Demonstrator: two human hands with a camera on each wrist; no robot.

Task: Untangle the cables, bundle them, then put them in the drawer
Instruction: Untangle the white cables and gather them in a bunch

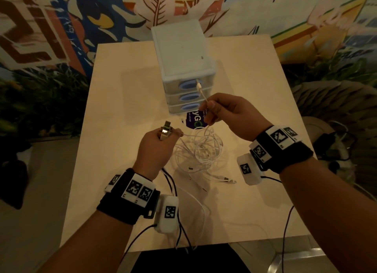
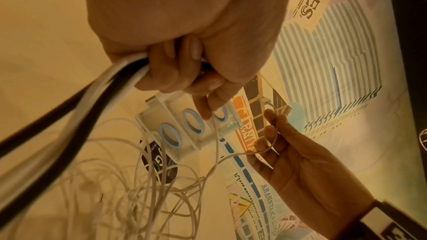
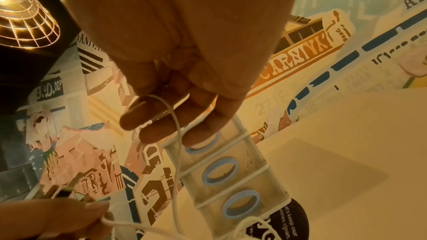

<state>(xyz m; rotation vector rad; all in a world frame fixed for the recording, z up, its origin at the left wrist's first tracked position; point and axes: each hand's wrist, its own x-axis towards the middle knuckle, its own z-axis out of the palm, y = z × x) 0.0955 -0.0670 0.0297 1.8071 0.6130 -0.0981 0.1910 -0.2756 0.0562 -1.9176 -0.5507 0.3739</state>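
Note:
A tangle of thin white cables (image 1: 199, 150) lies on the beige table (image 1: 126, 93) between my hands, also seen as white cables (image 2: 143, 198). My left hand (image 1: 161, 139) grips a cluster of USB plugs (image 1: 166, 128) with cable ends running out of the fist (image 2: 175, 68). My right hand (image 1: 216, 109) pinches one white cable just below its small white connector (image 1: 199, 87), which points up in front of the drawer unit. That strand drapes over my right fingers (image 3: 152, 116). The white three-drawer unit (image 1: 181, 54) with blue oval handles stands behind, all drawers closed.
A dark round sticker (image 1: 193, 119) lies at the drawer unit's foot. A loose connector end (image 1: 228, 179) rests on the table near my right wrist. Black wrist-camera leads (image 1: 173, 191) hang over the near table edge. A painted mural wall stands behind the table.

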